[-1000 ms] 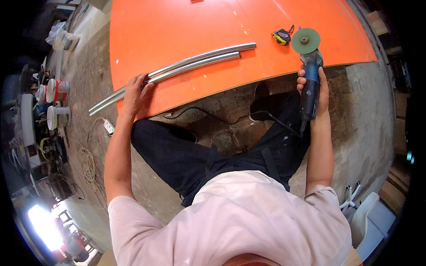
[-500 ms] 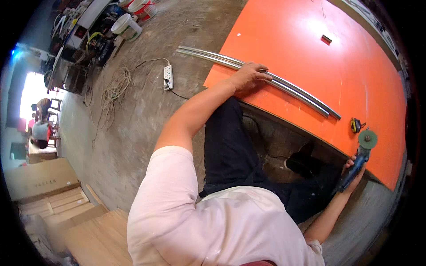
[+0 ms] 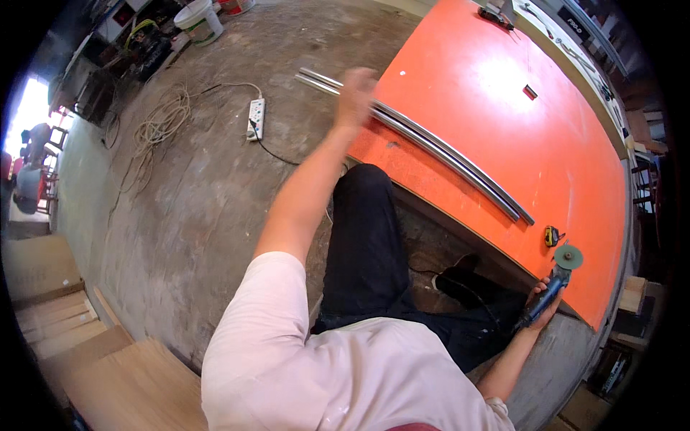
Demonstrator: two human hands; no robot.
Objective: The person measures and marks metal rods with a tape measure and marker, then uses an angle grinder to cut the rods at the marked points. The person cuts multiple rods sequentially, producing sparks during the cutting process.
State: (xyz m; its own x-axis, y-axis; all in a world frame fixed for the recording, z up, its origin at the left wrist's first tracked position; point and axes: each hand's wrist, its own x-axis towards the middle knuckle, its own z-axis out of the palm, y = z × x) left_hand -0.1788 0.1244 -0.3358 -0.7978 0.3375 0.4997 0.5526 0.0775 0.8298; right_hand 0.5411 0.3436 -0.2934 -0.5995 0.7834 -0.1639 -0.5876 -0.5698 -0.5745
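Two shiny metal tubes [image 3: 445,152] lie side by side across the near edge of an orange board [image 3: 460,79], their far-left ends sticking out past it. My left hand [image 3: 356,97] is over the tubes near the board's left edge. Motion smears its fingers, so I cannot tell whether it touches them. In my right hand [image 3: 544,293] is a blue angle grinder [image 3: 545,298] with a green disc [image 3: 568,256] pointing up, held at the board's near right corner. Just beyond the disc sits a yellow and black tape measure [image 3: 552,236].
A small dark red piece [image 3: 530,92] lies on the board, and a power tool [image 3: 496,17] rests at its far edge. On the floor to the left are a white power strip [image 3: 256,119], coiled cable [image 3: 162,123] and a white bucket [image 3: 199,23]. Wooden panels [image 3: 136,384] stand lower left.
My left hand has moved leftward along the tubes toward their far-left ends. The grinder stays in my right hand. The whole view has shifted a little.
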